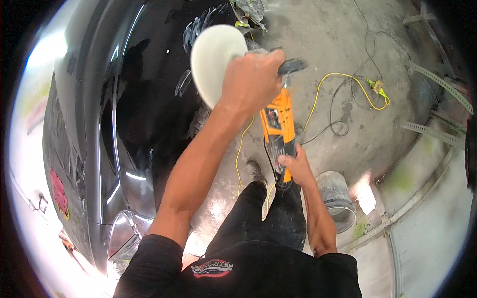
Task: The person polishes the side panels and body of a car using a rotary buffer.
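Currently, the left hand (253, 77) is grasping the front handle (294, 66) of the polisher (279, 116), apparently for steadying the white pad (213, 64); the right hand (299, 167) is clasping its rear end (287, 175), probably for supporting weight; the polisher is being held above the floor (298, 30), beside the black car (154, 79).

There is one left hand (254, 79), one right hand (298, 168), one orange power tool (279, 116), one white pad (213, 59), one black car (134, 104), one red patch (58, 192), one bucket (334, 189), one yellow cord connector (378, 88), two perforated metal strips (441, 86) toward the right edge of the floor (308, 44), two black sleeves (153, 258) and one shirt logo (212, 268).
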The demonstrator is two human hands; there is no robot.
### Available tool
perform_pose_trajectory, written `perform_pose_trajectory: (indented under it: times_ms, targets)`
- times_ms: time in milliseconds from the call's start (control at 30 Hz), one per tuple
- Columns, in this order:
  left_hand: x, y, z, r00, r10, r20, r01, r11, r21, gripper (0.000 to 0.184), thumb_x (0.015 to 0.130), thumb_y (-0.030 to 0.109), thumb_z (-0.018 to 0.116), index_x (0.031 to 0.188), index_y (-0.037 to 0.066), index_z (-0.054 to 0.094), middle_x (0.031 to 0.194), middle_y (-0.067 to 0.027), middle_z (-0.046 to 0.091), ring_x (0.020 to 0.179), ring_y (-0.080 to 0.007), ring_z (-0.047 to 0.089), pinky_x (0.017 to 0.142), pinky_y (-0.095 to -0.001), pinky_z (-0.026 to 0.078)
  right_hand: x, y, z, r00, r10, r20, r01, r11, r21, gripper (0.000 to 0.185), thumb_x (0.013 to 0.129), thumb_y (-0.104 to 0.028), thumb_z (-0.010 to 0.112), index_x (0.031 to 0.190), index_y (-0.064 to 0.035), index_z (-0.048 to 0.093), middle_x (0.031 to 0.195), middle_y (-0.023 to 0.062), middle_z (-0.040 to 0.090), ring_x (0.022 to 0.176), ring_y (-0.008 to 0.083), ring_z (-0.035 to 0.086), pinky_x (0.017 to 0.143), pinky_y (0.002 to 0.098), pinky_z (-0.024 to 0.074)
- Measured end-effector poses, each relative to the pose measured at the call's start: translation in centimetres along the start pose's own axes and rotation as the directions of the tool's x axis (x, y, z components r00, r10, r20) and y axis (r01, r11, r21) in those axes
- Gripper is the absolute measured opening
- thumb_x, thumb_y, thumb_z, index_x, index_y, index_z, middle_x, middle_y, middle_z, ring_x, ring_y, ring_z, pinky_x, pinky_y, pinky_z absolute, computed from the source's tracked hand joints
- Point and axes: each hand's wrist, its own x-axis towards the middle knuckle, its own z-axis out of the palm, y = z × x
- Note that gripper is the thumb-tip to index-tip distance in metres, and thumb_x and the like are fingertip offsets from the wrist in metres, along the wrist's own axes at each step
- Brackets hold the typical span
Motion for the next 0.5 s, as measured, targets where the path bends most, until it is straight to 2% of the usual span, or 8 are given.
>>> perform_pose_trajectory:
  times_ms: [100,133,200,267,300,333,400,500]
  targets:
    - [-4.8,0.2,-0.7,0.995,-0.049,0.091,0.051,0.999,-0.019,0.02,0.075,0.011,0.071,0.093,0.008,0.062,0.082,-0.0168,0.068,0.079,-0.0379,0.068,0.068,-0.0477,0.053,-3.2,2.9,1.4,0.999,0.034,0.028,-0.034,0.999,-0.013,0.057,0.074,-0.011,0.076,0.127,0.0006,0.055,0.102,0.0039,0.067,0.087,0.0122,0.063,0.081,0.03,0.053]
    - [-6.6,0.1,-0.9,0.991,-0.063,0.115,0.066,0.998,-0.018,0.019,0.075,0.011,0.071,0.091,0.008,0.061,0.08,-0.0163,0.067,0.077,-0.0378,0.067,0.067,-0.0479,0.053,-4.1,4.2,2.1,0.999,0.002,0.043,-0.002,1.0,0.01,0.059,0.074,-0.01,0.078,0.127,0.0002,0.055,0.104,0.0036,0.067,0.088,0.0117,0.063,0.081,0.0296,0.0532]
    - [-10.2,0.0,-1.4,0.983,-0.083,0.164,0.087,0.996,-0.02,0.019,0.074,0.011,0.071,0.088,0.008,0.058,0.076,-0.0154,0.065,0.074,-0.0377,0.066,0.064,-0.0483,0.051,-6.4,7.9,2.8,0.993,0.097,0.072,-0.097,0.995,-0.007,0.062,0.074,-0.009,0.079,0.13,-0.0009,0.053,0.107,0.0034,0.066,0.089,0.0119,0.063,0.079,0.0301,0.0539]
    - [-13.5,0.5,-2.4,0.976,-0.092,0.2,0.1,0.994,-0.032,0.02,0.074,0.011,0.072,0.086,0.008,0.056,0.074,-0.0148,0.064,0.072,-0.0374,0.066,0.062,-0.0479,0.051,-9.0,8.3,4.8,0.992,0.105,0.072,-0.107,0.993,0.038,0.066,0.074,-0.011,0.08,0.133,-0.0013,0.05,0.109,0.0038,0.065,0.088,0.0132,0.064,0.078,0.031,0.0548]
    - [-14.8,0.7,-2.8,0.971,-0.097,0.217,0.108,0.994,-0.037,0.021,0.074,0.011,0.072,0.085,0.008,0.055,0.073,-0.0145,0.063,0.07,-0.0372,0.065,0.061,-0.0477,0.05,-10.1,9.7,4.9,0.979,0.168,0.113,-0.172,0.985,0.027,0.073,0.073,-0.013,0.082,0.136,-0.0011,0.048,0.11,0.0043,0.065,0.088,0.0144,0.065,0.076,0.0314,0.0555]
    - [-15.8,0.9,-3.0,0.967,-0.106,0.231,0.112,0.994,-0.017,0.022,0.073,0.011,0.072,0.085,0.008,0.054,0.072,-0.0143,0.063,0.07,-0.037,0.065,0.06,-0.0478,0.05,-10.9,10.3,5.2,0.965,0.204,0.163,-0.216,0.975,0.054,0.078,0.072,-0.015,0.082,0.139,-0.0009,0.046,0.115,0.006,0.064,0.095,0.0162,0.065,0.083,0.0322,0.0544]
    - [-17.2,1.2,-3.1,0.957,-0.122,0.263,0.121,0.992,0.019,0.023,0.073,0.011,0.073,0.085,0.008,0.054,0.071,-0.0139,0.062,0.068,-0.0366,0.064,0.059,-0.0479,0.049,-12.1,11.6,6.0,0.966,0.202,0.162,-0.221,0.97,0.106,0.08,0.072,-0.016,0.081,0.142,-0.0009,0.045,0.12,0.0074,0.062,0.105,0.0178,0.062,0.092,0.0335,0.0512]
    - [-16.6,1.3,-3.1,0.97,-0.057,0.237,0.056,0.998,0.008,0.021,0.072,0.01,0.069,0.088,0.01,0.056,0.071,-0.0118,0.065,0.063,-0.036,0.066,0.057,-0.0481,0.051,-11.9,12.0,6.0,0.959,0.221,0.179,-0.243,0.964,0.107,0.08,0.071,-0.015,0.079,0.142,-0.0006,0.044,0.124,0.0084,0.06,0.113,0.0186,0.059,0.099,0.0347,0.0469]
